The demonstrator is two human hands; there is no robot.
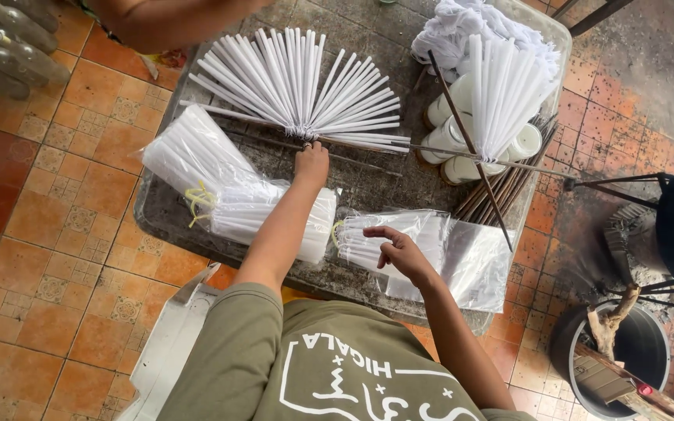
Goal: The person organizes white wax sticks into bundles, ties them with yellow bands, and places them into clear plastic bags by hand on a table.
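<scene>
My left hand (311,164) reaches forward and is closed on the hub of a fan of white sticks (298,78) spread on the grey worktop (368,47). My right hand (399,251) hovers with loosely curled, parted fingers over an open clear plastic bag (470,257) that holds more white sticks; I see nothing held in it. Two tied bags of white sticks (220,183) lie left of my left forearm.
A second white stick fan (505,86) stands over white rolls (450,140) at the back right, with thin brown sticks (501,191) and white cloth (462,27). Another person's arm (165,23) crosses the top left. A black bucket with wood (626,347) stands on the tiled floor at right.
</scene>
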